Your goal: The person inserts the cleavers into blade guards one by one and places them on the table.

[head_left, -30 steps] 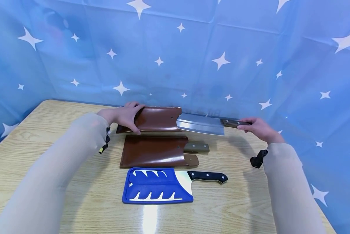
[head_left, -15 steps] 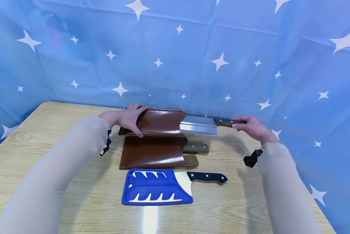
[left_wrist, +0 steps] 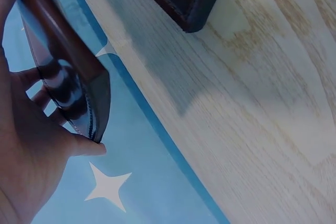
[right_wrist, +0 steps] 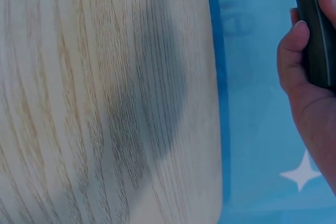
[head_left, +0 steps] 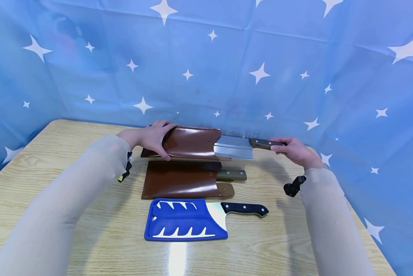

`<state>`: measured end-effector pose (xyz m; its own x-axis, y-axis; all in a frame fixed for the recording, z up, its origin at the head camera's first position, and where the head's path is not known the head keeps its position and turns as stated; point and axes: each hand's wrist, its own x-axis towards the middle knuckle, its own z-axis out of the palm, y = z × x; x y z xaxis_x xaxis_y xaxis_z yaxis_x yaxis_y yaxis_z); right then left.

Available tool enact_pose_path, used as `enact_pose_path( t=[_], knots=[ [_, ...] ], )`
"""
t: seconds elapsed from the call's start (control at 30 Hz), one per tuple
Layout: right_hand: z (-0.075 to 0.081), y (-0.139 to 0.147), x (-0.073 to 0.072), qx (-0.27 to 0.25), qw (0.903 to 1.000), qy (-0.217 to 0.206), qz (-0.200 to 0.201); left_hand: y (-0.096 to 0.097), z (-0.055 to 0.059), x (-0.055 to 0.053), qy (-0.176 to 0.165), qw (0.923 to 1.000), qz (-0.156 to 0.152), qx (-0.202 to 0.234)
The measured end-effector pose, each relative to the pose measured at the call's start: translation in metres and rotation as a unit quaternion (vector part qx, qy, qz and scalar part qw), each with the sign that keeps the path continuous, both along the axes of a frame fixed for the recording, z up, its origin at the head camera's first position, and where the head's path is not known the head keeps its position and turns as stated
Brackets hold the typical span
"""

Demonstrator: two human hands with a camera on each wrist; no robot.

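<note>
My left hand (head_left: 153,138) grips the closed end of a brown leather knife sheath (head_left: 196,142) at the table's back edge. In the left wrist view, thumb and fingers span the sheath (left_wrist: 65,40), which is held off the wood. My right hand (head_left: 294,151) holds a cleaver (head_left: 234,147) by its dark wooden handle. Its blade runs into the sheath's mouth; the part beside the handle shows, and the tip is hidden inside. In the right wrist view, fingers and thumb wrap the handle (right_wrist: 315,30).
Just in front lies a second brown sheath (head_left: 180,179) with a cleaver's olive handle (head_left: 234,175) sticking out. Nearer still is a blue sheath (head_left: 182,220) around a black-handled cleaver (head_left: 244,207). A blue starred cloth (head_left: 206,76) hangs behind the wooden table (head_left: 261,245).
My right hand has moved left, sliding the cleaver deeper into the sheath, so less blade shows. The left hand and sheath have shifted slightly right. The other two knives lie still.
</note>
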<state>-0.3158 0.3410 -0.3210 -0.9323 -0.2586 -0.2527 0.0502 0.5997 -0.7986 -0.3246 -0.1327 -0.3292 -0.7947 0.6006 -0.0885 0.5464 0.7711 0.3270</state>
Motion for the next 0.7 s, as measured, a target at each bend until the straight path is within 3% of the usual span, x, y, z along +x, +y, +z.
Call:
enact_pose_path(
  t=[0.7],
  knots=[
    [0.006,-0.033,-0.005,0.022,0.9992,0.02,0.025,0.017,0.009,0.002,0.007,0.9999,-0.005,-0.011]
  ],
)
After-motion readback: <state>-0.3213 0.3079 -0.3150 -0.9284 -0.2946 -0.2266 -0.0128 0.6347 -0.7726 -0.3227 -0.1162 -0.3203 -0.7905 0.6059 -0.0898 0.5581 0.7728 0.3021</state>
